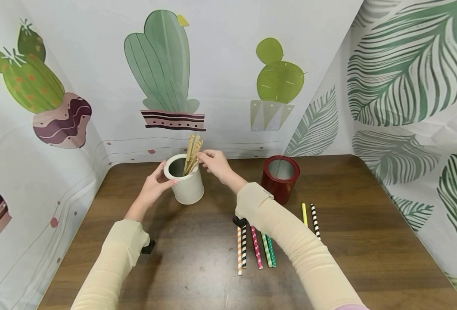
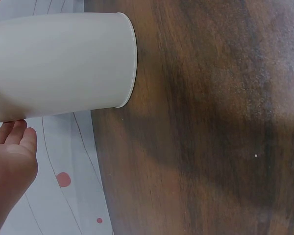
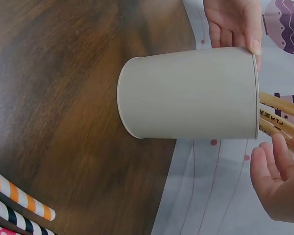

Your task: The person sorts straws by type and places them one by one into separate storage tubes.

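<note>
A white can [image 1: 189,189] stands upright near the table's back edge, its open top facing up. Several tan sticks with dark lettering [image 1: 191,156] lean in it and poke out above the rim. My left hand [image 1: 152,189] grips the can from the left, thumb over the front of the rim; the right wrist view also shows this left hand [image 3: 233,22]. At the rim's right side, my right hand [image 1: 217,164] pinches a tan stick at its fingertips. In the left wrist view, the can's side [image 2: 63,63] appears with curled left fingers [image 2: 14,132] against it.
An open red can [image 1: 278,187] stands to the right. Several patterned paper straws [image 1: 256,249] lie in front of it, partly under the right forearm, with a yellow straw [image 1: 304,213] and a black-striped straw [image 1: 315,219] farther right. A printed cloth [image 1: 228,86] hangs behind the table.
</note>
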A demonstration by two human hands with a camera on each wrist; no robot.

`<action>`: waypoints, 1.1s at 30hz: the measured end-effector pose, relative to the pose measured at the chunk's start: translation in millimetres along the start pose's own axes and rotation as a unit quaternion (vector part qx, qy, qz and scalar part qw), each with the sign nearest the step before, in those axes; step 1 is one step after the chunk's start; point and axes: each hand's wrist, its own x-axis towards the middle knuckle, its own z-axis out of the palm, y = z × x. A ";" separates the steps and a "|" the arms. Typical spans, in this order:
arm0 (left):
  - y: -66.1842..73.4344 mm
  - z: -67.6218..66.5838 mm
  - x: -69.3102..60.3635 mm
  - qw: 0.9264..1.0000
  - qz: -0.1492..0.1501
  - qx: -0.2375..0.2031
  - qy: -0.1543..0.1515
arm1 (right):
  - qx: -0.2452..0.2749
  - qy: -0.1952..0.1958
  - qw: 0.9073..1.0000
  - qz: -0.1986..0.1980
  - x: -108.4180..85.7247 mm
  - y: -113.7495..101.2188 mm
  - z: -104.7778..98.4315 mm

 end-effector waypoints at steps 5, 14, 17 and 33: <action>-13.4 -2.8 7.7 1.000 0.002 0.003 0.001 | 0.008 -0.005 1.000 -0.004 -3.5 -0.9 -5.3; -19.7 -3.1 10.8 1.000 0.009 0.013 0.003 | -0.004 -0.031 1.000 -0.002 -20.8 14.2 -19.0; -13.3 -2.5 7.6 1.000 0.001 0.005 -0.001 | -0.016 -0.051 0.998 -0.016 -28.8 23.4 -26.3; -9.6 -0.4 2.7 1.000 0.001 0.006 -0.010 | -0.122 -0.136 0.975 -0.123 -83.7 26.6 -94.3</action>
